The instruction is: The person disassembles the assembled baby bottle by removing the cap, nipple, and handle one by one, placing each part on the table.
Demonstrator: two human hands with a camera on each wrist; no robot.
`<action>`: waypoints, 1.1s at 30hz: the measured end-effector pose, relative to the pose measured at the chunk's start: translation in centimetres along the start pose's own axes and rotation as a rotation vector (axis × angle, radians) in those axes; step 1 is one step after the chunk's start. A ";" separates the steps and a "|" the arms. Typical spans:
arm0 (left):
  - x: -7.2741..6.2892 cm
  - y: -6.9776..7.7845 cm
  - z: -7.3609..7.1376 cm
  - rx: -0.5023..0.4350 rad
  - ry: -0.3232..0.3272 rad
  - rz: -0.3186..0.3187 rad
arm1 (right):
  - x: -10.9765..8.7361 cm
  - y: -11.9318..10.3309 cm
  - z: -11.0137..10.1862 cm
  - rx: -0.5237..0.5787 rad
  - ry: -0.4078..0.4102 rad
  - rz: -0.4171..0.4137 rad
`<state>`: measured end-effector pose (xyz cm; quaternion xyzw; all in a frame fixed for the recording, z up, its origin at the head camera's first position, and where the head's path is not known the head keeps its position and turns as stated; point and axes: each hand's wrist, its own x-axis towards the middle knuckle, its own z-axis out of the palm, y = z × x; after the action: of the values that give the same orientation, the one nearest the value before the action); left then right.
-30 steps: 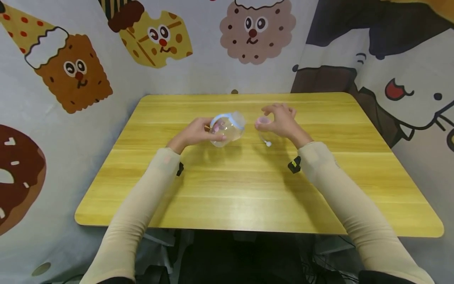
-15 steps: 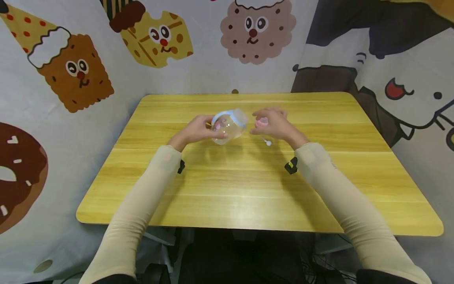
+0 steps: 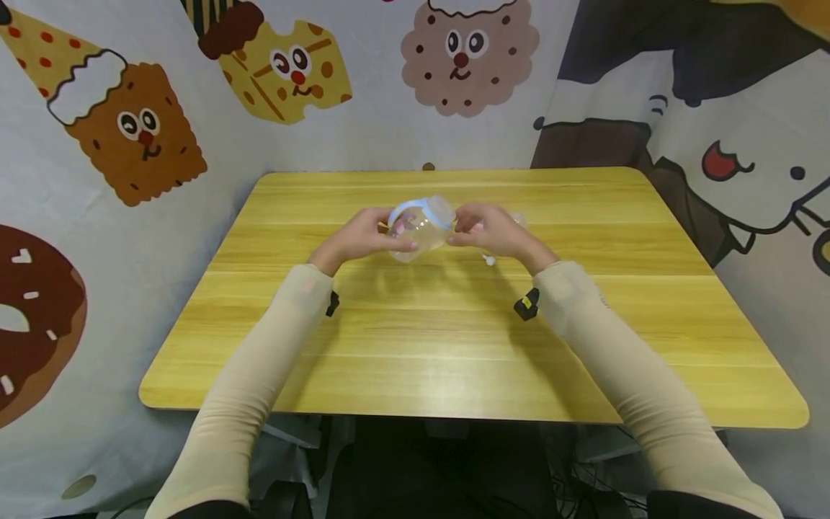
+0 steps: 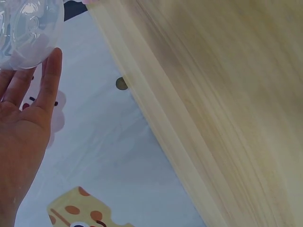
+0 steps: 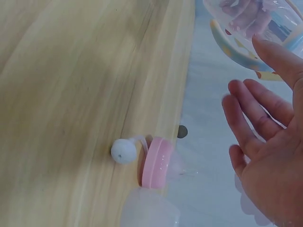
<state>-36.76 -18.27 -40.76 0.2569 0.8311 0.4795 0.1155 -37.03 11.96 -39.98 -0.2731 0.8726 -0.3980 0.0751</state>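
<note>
My left hand [image 3: 358, 238] holds a clear baby bottle [image 3: 421, 234] with a light blue handle [image 3: 410, 207], tilted above the table. Its thumb lies along the near side; in the left wrist view the fingers support the bottle [image 4: 31, 30] from below. Close by the bottle's right end is my right hand [image 3: 494, 229], its fingers relaxed and its thumb against or very near the bottle in the right wrist view. Beside that hand, a pink teat ring [image 5: 157, 162] with a clear teat sits on the table, a straw with a white ball weight [image 5: 123, 151] attached.
A translucent cap [image 5: 149, 210] stands next to the pink ring. Under everything is a yellow wood-grain table [image 3: 415, 339], its back edge close to a cartoon-printed cloth wall [image 3: 376, 86].
My right hand has moved left from over the pink teat ring to the bottle's right end. The ring stayed on the table. My left hand has shifted the bottle slightly right and up.
</note>
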 end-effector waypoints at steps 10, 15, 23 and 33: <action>0.1 0.3 0.2 0.010 0.010 0.003 | 0.1 0.5 0.9 0.109 -0.021 0.010; 0.1 0.2 0.2 0.016 0.009 0.001 | 0.0 0.5 1.1 0.121 -0.019 -0.016; -0.1 0.7 0.1 0.029 0.030 -0.014 | 0.0 0.3 1.2 0.118 -0.014 -0.042; -0.2 0.5 0.1 0.034 0.021 0.011 | 0.0 0.5 1.3 0.121 0.015 -0.040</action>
<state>-36.38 -18.04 -40.37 0.2584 0.8388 0.4687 0.0996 -36.77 11.36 -41.25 -0.2823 0.8417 -0.4537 0.0771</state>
